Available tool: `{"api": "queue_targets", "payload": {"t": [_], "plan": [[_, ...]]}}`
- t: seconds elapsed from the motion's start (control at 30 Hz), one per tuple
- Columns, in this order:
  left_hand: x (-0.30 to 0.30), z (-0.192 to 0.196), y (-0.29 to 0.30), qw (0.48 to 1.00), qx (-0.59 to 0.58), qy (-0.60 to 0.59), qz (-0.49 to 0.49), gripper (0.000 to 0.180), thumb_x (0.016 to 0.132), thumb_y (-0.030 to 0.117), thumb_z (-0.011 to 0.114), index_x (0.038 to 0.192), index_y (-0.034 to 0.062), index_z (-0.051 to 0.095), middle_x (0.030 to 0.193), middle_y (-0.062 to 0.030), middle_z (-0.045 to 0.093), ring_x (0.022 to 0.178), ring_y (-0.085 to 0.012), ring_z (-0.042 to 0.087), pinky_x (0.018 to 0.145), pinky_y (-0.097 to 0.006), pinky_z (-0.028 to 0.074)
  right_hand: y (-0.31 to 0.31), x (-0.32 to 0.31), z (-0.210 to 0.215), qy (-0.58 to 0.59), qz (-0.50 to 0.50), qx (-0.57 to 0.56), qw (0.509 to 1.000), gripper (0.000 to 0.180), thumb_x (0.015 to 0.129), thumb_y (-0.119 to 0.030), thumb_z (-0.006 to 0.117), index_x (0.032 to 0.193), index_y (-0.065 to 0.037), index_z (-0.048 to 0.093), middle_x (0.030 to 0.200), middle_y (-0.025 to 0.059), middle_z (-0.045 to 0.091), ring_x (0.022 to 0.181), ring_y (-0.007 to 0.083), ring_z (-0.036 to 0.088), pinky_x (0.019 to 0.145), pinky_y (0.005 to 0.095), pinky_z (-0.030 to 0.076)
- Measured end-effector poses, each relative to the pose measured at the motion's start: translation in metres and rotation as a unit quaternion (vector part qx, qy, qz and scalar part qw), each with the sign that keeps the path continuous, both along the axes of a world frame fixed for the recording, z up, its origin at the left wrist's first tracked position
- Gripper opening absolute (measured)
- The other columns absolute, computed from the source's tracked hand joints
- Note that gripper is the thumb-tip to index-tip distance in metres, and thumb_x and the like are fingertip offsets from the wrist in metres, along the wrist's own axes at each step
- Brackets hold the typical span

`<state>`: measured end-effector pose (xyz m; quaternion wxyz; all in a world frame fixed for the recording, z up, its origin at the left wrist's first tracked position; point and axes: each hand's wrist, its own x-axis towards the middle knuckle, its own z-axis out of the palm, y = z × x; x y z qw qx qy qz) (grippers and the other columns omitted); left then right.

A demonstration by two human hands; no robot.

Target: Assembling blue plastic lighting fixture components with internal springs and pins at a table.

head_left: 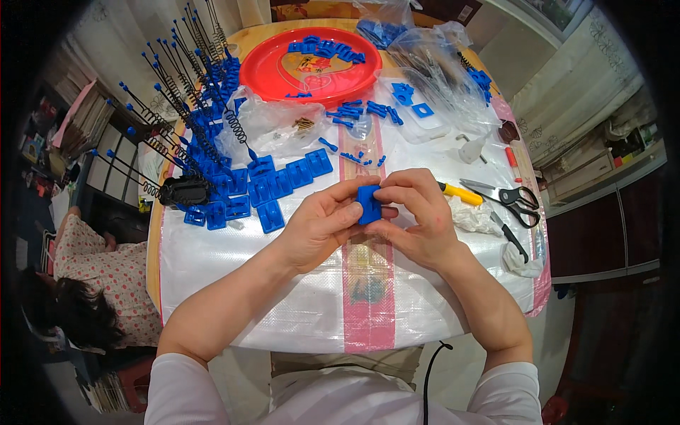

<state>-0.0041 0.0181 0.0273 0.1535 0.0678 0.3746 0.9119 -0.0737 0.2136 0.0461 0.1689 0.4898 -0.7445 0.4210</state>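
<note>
Left hand (pixel 319 225), right hand (pixel 426 221) pinch blue plastic piece (pixel 367 200) over table (pixel 154 255); uneven finger pressure may let it slip toward near edge.

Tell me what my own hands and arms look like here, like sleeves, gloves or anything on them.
Your left hand and right hand wear no gloves, and no watch or bracelet shows. The forearms are uncovered. Plain white sleeves end around the elbows. No cable runs along either arm.
</note>
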Motion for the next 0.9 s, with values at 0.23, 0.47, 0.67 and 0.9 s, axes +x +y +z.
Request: {"api": "queue_targets", "payload": {"t": [0.23,0.47,0.67,0.9], "plan": [[-0.002,-0.012,0.001,0.999,0.009,0.015,0.029,0.057,0.098,0.015,0.063,0.148,0.0053,0.039,0.14,-0.0108,0.052,0.125,-0.0219,0.056,0.105,-0.037,0.05,0.001,0.002,-0.003,-0.049,0.033,0.003,0.998,0.033,0.068,-0.008,0.084,0.096,-0.005,0.067,0.111,0.013,0.056,0.1,0.029,0.056,0.084,0.0379,0.05],[0.001,-0.007,0.003,0.999,-0.031,-0.011,0.029,0.052,0.099,0.01,0.061,0.147,0.0052,0.042,0.126,-0.0076,0.061,0.112,-0.0168,0.063,0.096,-0.031,0.055,0.002,0.003,0.002,-0.073,0.042,0.042,0.996,0.026,0.071,-0.006,0.079,0.091,-0.006,0.063,0.115,0.0142,0.051,0.108,0.0316,0.049,0.093,0.0415,0.043],[0.002,-0.006,0.004,0.999,-0.02,-0.004,0.027,0.051,0.098,0.009,0.061,0.145,0.0023,0.043,0.126,-0.0086,0.062,0.113,-0.0177,0.063,0.097,-0.032,0.055,0.003,0.002,0.005,-0.062,0.044,0.057,0.995,0.025,0.071,-0.005,0.078,0.09,-0.006,0.062,0.114,0.0137,0.05,0.108,0.0326,0.048,0.094,0.0427,0.042],[-0.001,-0.01,0.002,0.999,-0.032,0.001,0.029,0.051,0.098,0.01,0.062,0.145,0.0029,0.043,0.133,-0.0102,0.057,0.117,-0.0191,0.061,0.1,-0.034,0.053,0.001,0.004,0.005,-0.06,0.031,0.065,0.996,0.025,0.071,-0.005,0.078,0.09,-0.006,0.062,0.113,0.0136,0.05,0.109,0.0328,0.048,0.094,0.0426,0.042]]}}
